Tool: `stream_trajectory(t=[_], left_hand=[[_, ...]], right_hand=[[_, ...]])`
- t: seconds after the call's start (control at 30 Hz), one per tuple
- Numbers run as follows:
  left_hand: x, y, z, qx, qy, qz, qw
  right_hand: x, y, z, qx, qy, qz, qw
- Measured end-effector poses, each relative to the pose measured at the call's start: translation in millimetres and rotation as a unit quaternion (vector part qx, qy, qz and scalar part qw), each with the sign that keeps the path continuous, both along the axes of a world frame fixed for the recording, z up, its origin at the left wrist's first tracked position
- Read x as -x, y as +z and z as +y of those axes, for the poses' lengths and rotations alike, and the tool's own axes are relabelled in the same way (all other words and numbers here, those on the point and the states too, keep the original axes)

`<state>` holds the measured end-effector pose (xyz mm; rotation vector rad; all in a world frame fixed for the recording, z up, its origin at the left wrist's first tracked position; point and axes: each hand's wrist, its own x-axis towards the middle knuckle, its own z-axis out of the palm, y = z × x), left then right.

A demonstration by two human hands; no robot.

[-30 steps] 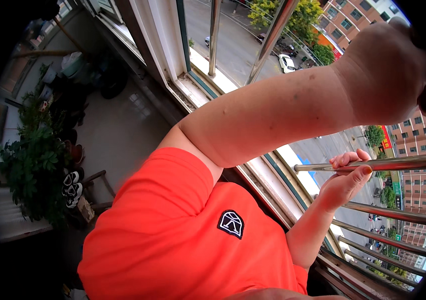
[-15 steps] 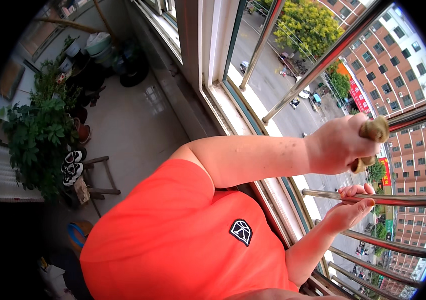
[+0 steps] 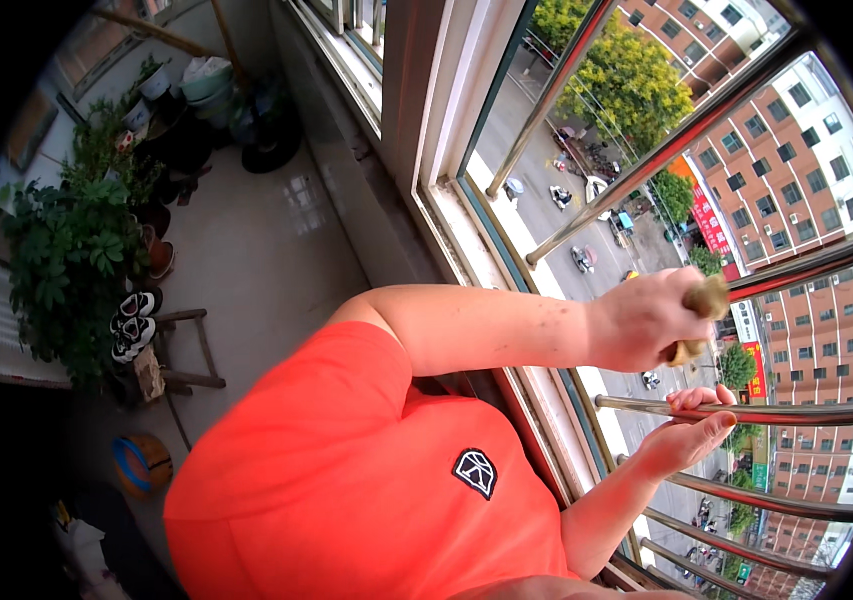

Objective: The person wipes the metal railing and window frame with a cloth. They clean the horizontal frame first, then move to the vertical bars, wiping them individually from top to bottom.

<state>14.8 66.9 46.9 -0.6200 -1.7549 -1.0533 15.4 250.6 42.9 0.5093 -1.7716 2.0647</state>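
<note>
My left hand (image 3: pixel 646 318) is closed around a bunched yellow-brown cloth (image 3: pixel 708 298), whose ends stick out past the fist. It is at a shiny metal bar (image 3: pixel 816 262) outside the window; where they meet is hidden behind the hand. Lower in the view, my right hand (image 3: pixel 688 436) is wrapped round another bar (image 3: pixel 806 412), fingers behind it and thumb stretched along the near side. Both arms reach out through the window opening, across the pale frame (image 3: pixel 536 430).
Further metal bars (image 3: pixel 646 165) run alongside. Beyond and below lie a street with vehicles, trees (image 3: pixel 626 80) and brick buildings. Indoors at left are leafy potted plants (image 3: pixel 71 250), black-and-white shoes (image 3: pixel 133 325), a small wooden stool (image 3: pixel 201 350), buckets (image 3: pixel 208 88) and a round orange-and-blue item (image 3: pixel 141 465).
My left hand with the cloth has moved left along the bar, toward the window frame. The right hand keeps its hold. The whole view has shifted slightly.
</note>
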Motion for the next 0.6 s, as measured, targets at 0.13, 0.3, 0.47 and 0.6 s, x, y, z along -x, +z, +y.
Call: stream_trajectory(t=[0.13, 0.3, 0.47, 0.6], left_hand=[[40, 103, 12, -0.052, 0.068, 0.187, 0.979], [45, 166, 25, -0.036, 0.173, 0.180, 0.968], [48, 139, 29, -0.065, 0.079, 0.149, 0.984], [37, 116, 12, -0.049, 0.010, 0.118, 0.992]], right_hand=[[-1, 1, -6, -0.005, 0.005, -0.001, 1.000], [-1, -1, 0, -0.013, -0.006, 0.001, 1.000], [-3, -2, 8, -0.028, -0.012, -0.002, 1.000], [-3, 0, 0, -0.012, -0.011, -0.013, 1.000]])
